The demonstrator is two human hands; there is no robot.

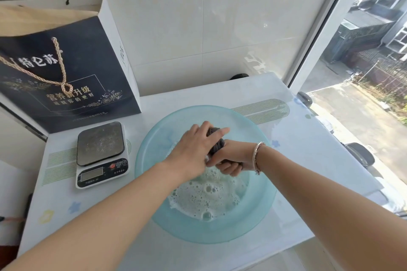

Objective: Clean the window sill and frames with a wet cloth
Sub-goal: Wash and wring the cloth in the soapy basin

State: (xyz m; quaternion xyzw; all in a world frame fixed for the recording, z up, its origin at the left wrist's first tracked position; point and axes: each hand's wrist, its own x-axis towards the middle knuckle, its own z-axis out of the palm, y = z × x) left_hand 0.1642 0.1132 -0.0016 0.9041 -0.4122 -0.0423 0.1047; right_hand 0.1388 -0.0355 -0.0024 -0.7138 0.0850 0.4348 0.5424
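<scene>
From the head camera we see both hands over the pale blue basin (154, 145) of foamy water on the desk (297, 138). Our left hand (193, 145) and right hand (231, 160) each grip the dark wet cloth (217, 144), bunched between them above the suds. A kitchen scale (100, 154) sits just beside the basin.

Home kitchen corner, tiled wall (220, 17), kitchen scale (100, 153), wash basin (154, 154), gift bag (66, 72)
</scene>
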